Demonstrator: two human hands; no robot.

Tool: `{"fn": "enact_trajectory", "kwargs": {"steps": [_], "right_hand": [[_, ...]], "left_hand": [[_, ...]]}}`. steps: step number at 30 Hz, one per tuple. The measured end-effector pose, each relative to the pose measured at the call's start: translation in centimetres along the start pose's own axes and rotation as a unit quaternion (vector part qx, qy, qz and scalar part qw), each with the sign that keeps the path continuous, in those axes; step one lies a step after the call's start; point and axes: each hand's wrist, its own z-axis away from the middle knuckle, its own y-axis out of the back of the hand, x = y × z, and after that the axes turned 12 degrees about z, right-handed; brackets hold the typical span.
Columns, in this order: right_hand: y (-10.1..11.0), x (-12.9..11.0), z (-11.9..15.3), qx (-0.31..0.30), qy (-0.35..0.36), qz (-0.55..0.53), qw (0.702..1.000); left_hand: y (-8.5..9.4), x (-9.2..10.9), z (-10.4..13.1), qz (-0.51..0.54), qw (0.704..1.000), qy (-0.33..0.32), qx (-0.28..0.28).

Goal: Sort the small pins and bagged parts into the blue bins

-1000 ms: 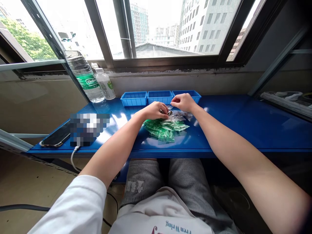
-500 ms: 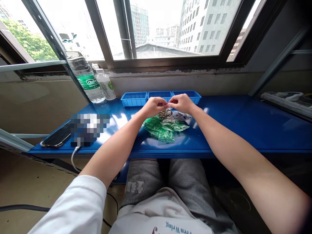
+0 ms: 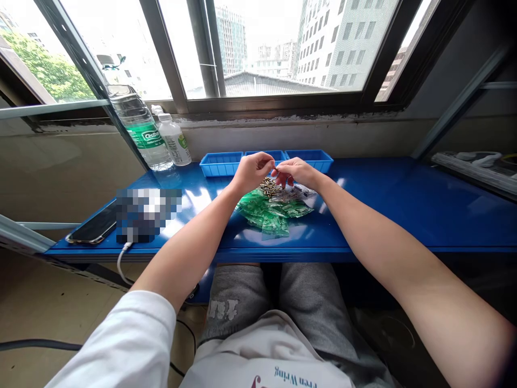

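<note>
My left hand (image 3: pixel 256 170) and my right hand (image 3: pixel 297 171) meet fingertip to fingertip above a heap of small brass-coloured metal pieces (image 3: pixel 270 187), which look like screws. Both have their fingers pinched together; whatever lies between them is too small to make out. Just nearer to me, green plastic bags (image 3: pixel 262 213) are spread in a loose pile. Some clear plastic bags (image 3: pixel 301 193) lie at the heap's right side, partly under my right hand. Behind the hands stand three blue bins (image 3: pixel 221 166) in a row, the middle one partly covered by my fingers.
At the back left stand a large water bottle (image 3: pixel 147 137) and a smaller white bottle (image 3: pixel 174 139). A phone (image 3: pixel 92 223) lies on the blue table (image 3: pixel 404 210) at the left, beside a blurred-out item with a white cable (image 3: pixel 121 262). Metal shelf posts flank both sides.
My left hand has risen slightly. My right hand's fingers have turned and spread a little below the pinch, and more of the brass-coloured heap shows between the hands.
</note>
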Motion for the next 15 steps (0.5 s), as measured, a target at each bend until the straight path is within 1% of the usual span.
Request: {"fn": "enact_trajectory", "kwargs": {"steps": [2,4,9,12,15], "right_hand": [[0.1,-0.1,0.2,-0.018,0.0,-0.021,1.0],[0.3,-0.1,0.3,-0.019,0.009,-0.05,0.999],[0.5,0.3,0.0,0.018,0.019,-0.102,0.994],[0.5,0.3,-0.1,0.046,0.015,-0.106,0.993],[0.4,0.2,-0.1,0.079,0.014,-0.096,0.992]], "left_hand": [[0.0,-0.1,-0.1,0.008,1.0,-0.004,0.012],[0.0,-0.2,-0.2,0.008,1.0,-0.008,0.024],[0.1,0.4,-0.2,-0.042,0.998,-0.004,0.037],[0.2,0.8,0.0,-0.087,0.996,0.012,0.035],[0.2,0.8,0.0,-0.107,0.994,0.02,0.032]]}}
